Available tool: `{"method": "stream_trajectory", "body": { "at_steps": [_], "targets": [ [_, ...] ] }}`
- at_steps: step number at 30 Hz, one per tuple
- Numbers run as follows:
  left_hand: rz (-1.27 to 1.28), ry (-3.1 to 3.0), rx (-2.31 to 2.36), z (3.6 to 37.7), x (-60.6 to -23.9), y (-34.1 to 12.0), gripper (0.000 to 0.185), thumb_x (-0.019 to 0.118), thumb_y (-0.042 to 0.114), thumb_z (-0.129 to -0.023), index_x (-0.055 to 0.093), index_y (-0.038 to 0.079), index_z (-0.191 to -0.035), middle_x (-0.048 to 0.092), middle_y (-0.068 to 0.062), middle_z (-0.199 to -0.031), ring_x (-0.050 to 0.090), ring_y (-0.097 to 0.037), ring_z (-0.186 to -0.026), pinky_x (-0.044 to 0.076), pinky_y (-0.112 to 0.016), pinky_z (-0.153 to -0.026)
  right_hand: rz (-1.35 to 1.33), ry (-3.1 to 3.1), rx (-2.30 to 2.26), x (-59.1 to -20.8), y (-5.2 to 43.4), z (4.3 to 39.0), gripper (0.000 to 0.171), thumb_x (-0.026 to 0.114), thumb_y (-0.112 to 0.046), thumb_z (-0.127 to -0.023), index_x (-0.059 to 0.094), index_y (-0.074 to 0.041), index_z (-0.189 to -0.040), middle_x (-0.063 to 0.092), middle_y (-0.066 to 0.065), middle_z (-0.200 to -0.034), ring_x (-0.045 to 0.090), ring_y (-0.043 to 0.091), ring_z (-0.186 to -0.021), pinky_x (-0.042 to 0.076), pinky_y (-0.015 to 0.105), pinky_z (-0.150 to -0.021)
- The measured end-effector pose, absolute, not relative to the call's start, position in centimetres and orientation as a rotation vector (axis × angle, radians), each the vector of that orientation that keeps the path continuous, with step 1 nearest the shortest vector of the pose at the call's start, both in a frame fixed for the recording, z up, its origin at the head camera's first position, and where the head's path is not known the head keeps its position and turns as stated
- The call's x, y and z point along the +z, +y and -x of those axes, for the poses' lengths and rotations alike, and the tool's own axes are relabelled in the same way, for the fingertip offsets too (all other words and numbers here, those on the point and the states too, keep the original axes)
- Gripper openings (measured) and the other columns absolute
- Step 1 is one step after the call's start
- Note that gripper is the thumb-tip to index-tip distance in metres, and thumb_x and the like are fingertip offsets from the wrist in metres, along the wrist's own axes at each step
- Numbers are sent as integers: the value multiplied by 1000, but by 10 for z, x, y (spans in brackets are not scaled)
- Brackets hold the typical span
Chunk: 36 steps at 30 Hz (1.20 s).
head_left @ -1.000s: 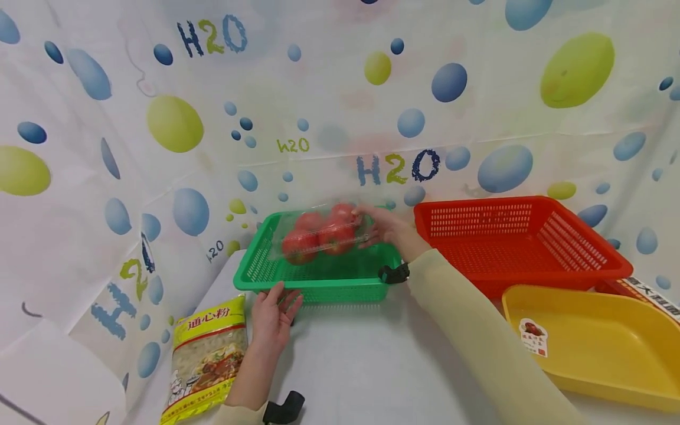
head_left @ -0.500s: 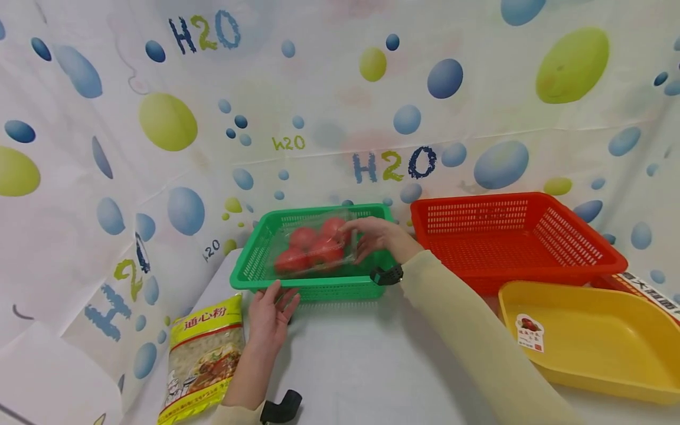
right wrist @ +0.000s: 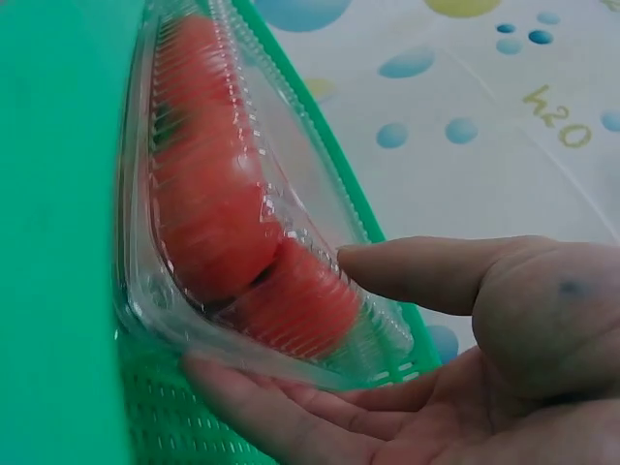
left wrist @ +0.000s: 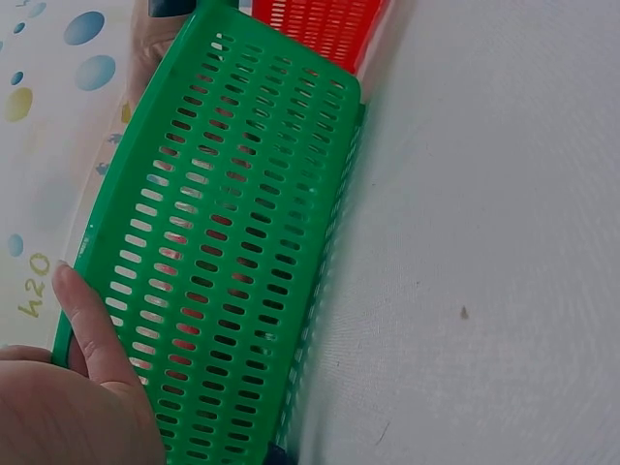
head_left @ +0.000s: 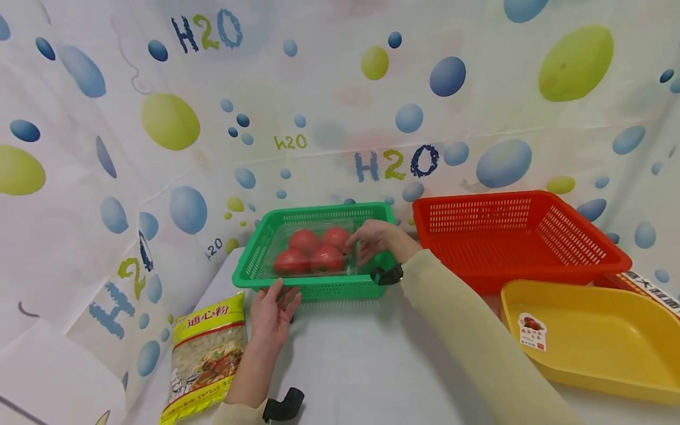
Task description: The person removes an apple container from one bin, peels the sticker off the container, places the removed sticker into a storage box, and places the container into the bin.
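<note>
— Where is the clear clamshell of tomatoes (head_left: 313,252)?

— It lies inside the green basket (head_left: 255,268), which stands at the far edge of the desk (head_left: 372,360), toward its left side.

— And the right hand (head_left: 378,239)?

— At the pack's right end, thumb over the lid and fingers (right wrist: 291,426) under the rim, loosely grasping it; the wrist view shows the fingers nearly straight, barely cupping the plastic.

— The left hand (head_left: 272,313)?

— Released, fingers straight, resting flat on the desk with its fingertips touching the basket's near wall.

— What else is there?

— A yellow bag of macaroni (head_left: 206,356) at the desk's left edge, just beside the left hand. A red basket (head_left: 510,236) stands just right of the green one, and a yellow tray (head_left: 600,336) in front of it at the right edge.
</note>
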State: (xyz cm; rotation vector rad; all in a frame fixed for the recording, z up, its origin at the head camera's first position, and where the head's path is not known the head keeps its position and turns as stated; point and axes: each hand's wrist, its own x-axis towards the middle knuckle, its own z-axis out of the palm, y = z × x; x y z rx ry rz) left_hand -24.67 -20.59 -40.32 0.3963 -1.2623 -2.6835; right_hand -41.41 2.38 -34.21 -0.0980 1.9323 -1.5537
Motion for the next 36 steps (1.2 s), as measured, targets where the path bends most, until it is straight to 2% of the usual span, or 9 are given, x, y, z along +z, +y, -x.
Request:
{"method": "stream_trajectory", "body": {
  "at_steps": [3, 5, 9, 11, 13, 16, 22, 30, 36],
  "targets": [
    [-402, -1254, -2682, 249, -403, -205, 32, 50, 16, -108, 38, 5, -135, 63, -6, -97, 73, -16, -84, 60, -30, -80, 129, 1963, -1512, -339, 23, 413, 56, 66, -6, -97, 36, 8, -142, 51, 24, -109, 58, 31, -88, 60, 47, -80],
    [-402, -1254, -2677, 249, -403, -205, 34, 49, 17, -108, 37, 5, -137, 63, -6, -97, 73, -16, -84, 60, -30, -79, 145, 1963, -1500, -339, 23, 413, 59, 66, -7, -98, 35, 7, -145, 54, 25, -115, 59, 33, -100, 60, 47, -81],
    [-406, -1270, -2664, 248, -403, -205, 38, 48, 17, -108, 35, 5, -141, 64, -5, -97, 73, -15, -83, 60, -30, -79, 173, 1908, -1496, -339, 21, 411, 39, 63, -8, -101, 50, 9, -134, 55, 19, -89, 57, 28, -81, 59, 48, -85],
    [-399, -1272, -2665, 248, -403, -206, 39, 48, 17, -108, 34, 5, -143, 64, -5, -97, 73, -15, -84, 60, -29, -79, 172, 1886, -1502, -339, 20, 410, 32, 61, -9, -102, 55, 9, -128, 54, 19, -88, 56, 28, -78, 59, 49, -84],
    [-397, -1273, -2666, 248, -402, -206, 40, 48, 18, -108, 35, 5, -143, 65, -4, -97, 73, -15, -84, 60, -29, -79, 159, 1885, -1514, -339, 20, 410, 34, 61, -10, -102, 54, 7, -130, 53, 19, -93, 57, 29, -82, 59, 51, -82],
    [-389, -1274, -2667, 248, -402, -207, 39, 49, 19, -108, 36, 5, -142, 65, -4, -97, 73, -15, -84, 60, -29, -79, 164, 1936, -1492, -338, 18, 408, 45, 61, -14, -102, 44, 5, -140, 53, 23, -115, 60, 36, -102, 59, 51, -82],
    [-387, -1266, -2674, 247, -402, -206, 33, 49, 17, -108, 39, 4, -136, 65, -5, -95, 73, -16, -83, 60, -30, -78, 222, 2107, -1362, -336, 15, 402, 65, 62, -22, -101, 29, 3, -151, 38, 27, -147, 51, 44, -126, 57, 52, -88],
    [-378, -1281, -2660, 248, -404, -205, 32, 48, 17, -108, 39, 4, -136, 66, -5, -95, 73, -16, -84, 60, -30, -77, 217, 2124, -1452, -319, 21, 398, 77, 62, -25, -101, 16, 0, -158, 27, 28, -157, 43, 47, -134, 51, 57, -97],
    [-401, -1286, -2660, 248, -404, -206, 37, 48, 18, -108, 37, 4, -141, 66, -5, -97, 73, -16, -86, 60, -30, -78, 227, 2124, -1538, -302, 31, 392, 69, 61, -27, -102, 26, 1, -155, 33, 28, -154, 44, 45, -134, 53, 52, -95]
  ]
}}
